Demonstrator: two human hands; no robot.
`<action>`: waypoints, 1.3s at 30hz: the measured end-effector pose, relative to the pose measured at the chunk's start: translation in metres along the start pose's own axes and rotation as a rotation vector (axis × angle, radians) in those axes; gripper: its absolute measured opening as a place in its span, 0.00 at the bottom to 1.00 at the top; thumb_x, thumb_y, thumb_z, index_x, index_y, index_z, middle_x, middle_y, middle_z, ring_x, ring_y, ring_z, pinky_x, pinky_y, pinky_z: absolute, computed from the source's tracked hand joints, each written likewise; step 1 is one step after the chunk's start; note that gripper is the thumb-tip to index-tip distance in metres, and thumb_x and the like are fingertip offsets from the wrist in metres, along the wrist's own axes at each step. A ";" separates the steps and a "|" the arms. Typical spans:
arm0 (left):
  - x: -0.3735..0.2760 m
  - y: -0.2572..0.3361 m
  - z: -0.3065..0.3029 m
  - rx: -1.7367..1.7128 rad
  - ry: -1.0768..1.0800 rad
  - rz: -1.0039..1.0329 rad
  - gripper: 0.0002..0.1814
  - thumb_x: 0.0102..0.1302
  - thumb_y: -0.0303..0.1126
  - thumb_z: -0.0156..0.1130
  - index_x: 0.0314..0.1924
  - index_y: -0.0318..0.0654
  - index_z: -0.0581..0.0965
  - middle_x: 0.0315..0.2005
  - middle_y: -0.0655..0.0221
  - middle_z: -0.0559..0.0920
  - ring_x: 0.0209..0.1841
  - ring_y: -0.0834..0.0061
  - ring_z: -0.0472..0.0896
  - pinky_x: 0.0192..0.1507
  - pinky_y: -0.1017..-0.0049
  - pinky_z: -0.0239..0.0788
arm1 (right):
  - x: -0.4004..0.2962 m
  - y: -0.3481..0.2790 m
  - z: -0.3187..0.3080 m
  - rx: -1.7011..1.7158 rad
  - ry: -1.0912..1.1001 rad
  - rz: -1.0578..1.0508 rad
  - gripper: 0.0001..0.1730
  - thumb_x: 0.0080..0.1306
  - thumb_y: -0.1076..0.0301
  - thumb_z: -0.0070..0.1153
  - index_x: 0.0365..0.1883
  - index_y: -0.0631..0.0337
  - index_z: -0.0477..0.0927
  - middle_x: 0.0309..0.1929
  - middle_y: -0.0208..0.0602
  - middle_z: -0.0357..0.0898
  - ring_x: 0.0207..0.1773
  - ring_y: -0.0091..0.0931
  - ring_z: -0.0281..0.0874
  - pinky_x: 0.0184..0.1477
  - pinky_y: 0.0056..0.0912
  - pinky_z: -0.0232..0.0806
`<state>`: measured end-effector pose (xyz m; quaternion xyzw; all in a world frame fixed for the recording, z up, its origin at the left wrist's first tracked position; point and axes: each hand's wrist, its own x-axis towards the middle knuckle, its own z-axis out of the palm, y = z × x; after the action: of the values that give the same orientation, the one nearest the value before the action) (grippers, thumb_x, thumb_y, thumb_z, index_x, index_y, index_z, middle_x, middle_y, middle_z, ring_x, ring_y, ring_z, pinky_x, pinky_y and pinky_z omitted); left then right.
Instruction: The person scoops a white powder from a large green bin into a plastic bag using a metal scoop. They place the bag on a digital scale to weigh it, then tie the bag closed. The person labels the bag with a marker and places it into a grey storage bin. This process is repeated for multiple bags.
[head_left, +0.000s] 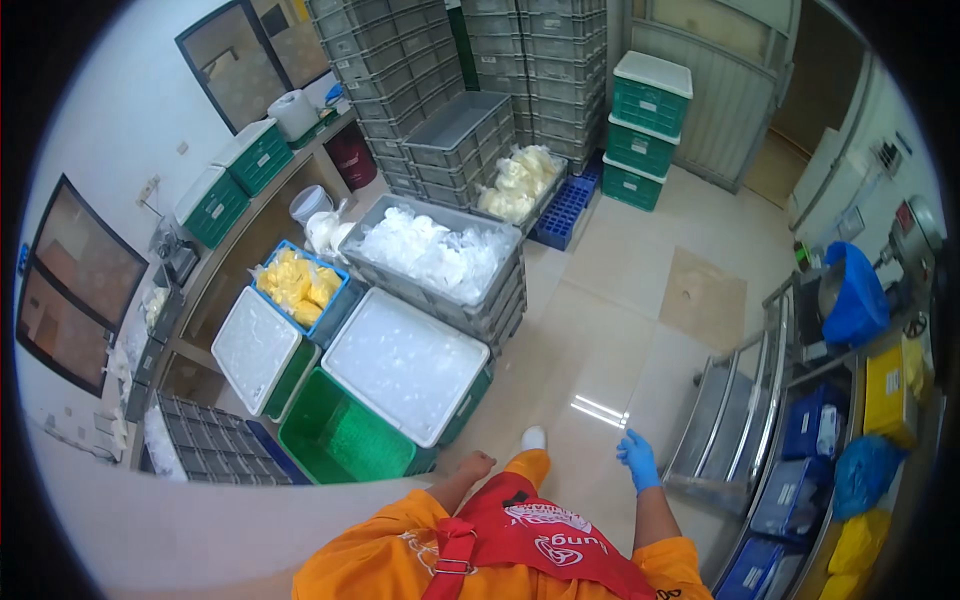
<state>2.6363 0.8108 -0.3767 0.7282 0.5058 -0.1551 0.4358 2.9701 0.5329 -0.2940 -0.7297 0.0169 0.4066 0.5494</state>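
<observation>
My left hand (476, 466) is bare and hangs beside the red apron, near an open green plastic crate (352, 427). Its fingers look curled, with nothing visible in them. On my right hand (638, 459) is a blue glove; its fingers are apart and empty, over the tiled floor left of a steel-framed cart (731, 420). Beside the open crate stands a green crate with a white lid (407, 364). Behind it, a grey crate (480, 292) holds clear plastic bags. A blue crate (335, 315) is filled with bags of yellow material.
Tall stacks of grey crates (397, 52) rise at the back, near a blue plastic pallet (564, 214). Three lidded green crates (646, 139) are stacked by the door. Shelving with blue bins (787, 495) runs along the right; a counter (225, 217) lines the left wall.
</observation>
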 end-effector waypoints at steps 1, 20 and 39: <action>0.028 0.013 0.002 0.111 -0.002 0.055 0.27 0.60 0.54 0.63 0.44 0.35 0.85 0.43 0.48 0.86 0.49 0.50 0.84 0.54 0.60 0.74 | 0.017 0.000 0.003 -0.001 -0.026 0.023 0.32 0.69 0.66 0.55 0.71 0.64 0.67 0.34 0.36 0.81 0.28 0.23 0.78 0.29 0.26 0.69; 0.356 0.385 -0.161 -0.137 0.079 0.128 0.24 0.61 0.52 0.63 0.44 0.37 0.83 0.37 0.56 0.86 0.43 0.57 0.84 0.48 0.61 0.74 | 0.355 -0.100 -0.137 -0.654 -0.273 0.121 0.12 0.70 0.59 0.52 0.44 0.56 0.77 0.29 0.39 0.79 0.28 0.28 0.79 0.25 0.32 0.68; 0.442 0.387 -0.184 -0.742 0.114 -0.626 0.27 0.61 0.56 0.64 0.46 0.39 0.84 0.32 0.60 0.83 0.30 0.67 0.81 0.31 0.64 0.76 | 0.831 -0.577 0.134 -0.516 -0.374 0.125 0.12 0.71 0.56 0.52 0.38 0.55 0.77 0.28 0.39 0.80 0.25 0.32 0.78 0.23 0.35 0.68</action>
<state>3.1287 1.1800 -0.3814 0.3439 0.7447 -0.0478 0.5700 3.7211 1.2216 -0.3564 -0.7551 -0.1429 0.5575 0.3139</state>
